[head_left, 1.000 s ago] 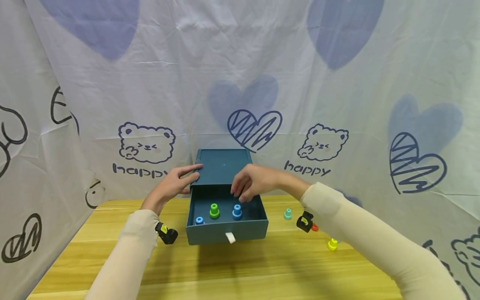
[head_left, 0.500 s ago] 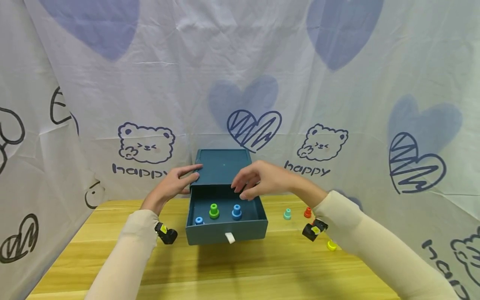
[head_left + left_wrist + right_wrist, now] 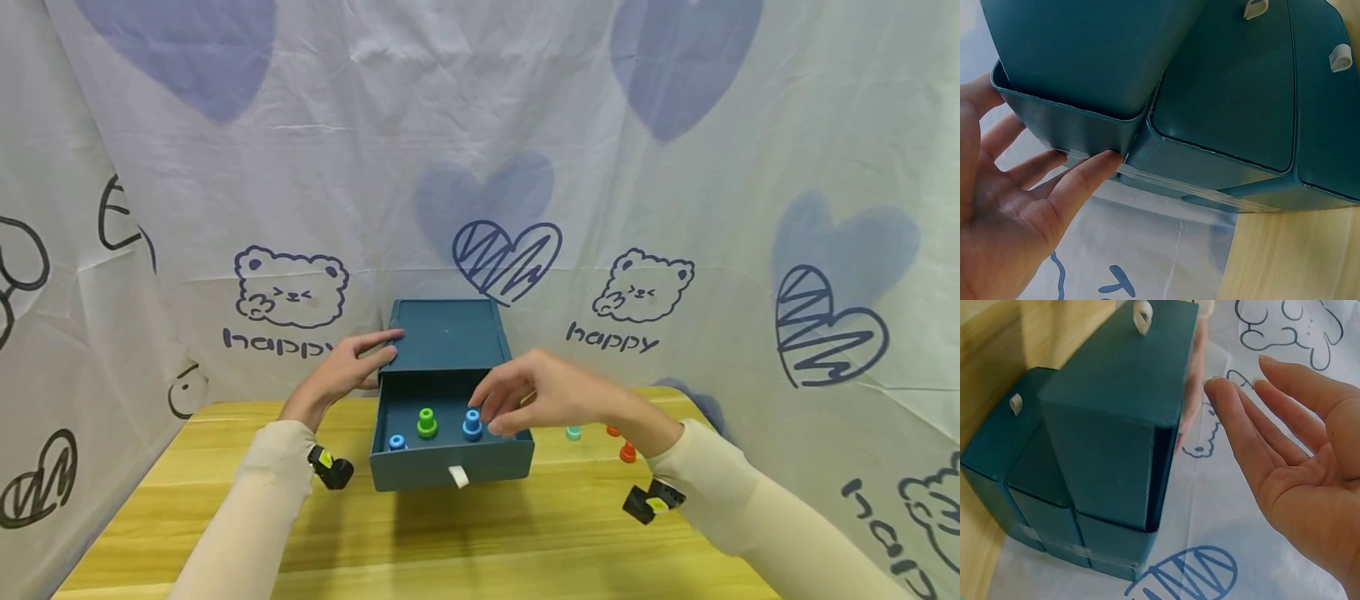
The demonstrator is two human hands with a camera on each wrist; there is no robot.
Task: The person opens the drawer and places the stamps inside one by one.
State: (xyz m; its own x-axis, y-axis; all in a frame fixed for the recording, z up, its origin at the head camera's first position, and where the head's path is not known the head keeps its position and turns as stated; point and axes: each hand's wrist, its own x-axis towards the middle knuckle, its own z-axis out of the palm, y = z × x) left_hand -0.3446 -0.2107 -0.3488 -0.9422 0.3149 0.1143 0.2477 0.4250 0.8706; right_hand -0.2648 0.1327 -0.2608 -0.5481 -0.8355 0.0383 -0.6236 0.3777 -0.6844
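My left hand (image 3: 347, 373), fingers straight, rests flat against the blue box's (image 3: 448, 335) left top edge. Right hand (image 3: 542, 395) relaxed, holding nothing, above the pulled-out drawer (image 3: 452, 462). Inside: green peg (image 3: 427, 422), two blue pegs (image 3: 472, 424). Box sits mid-worktop (image 3: 480, 542).
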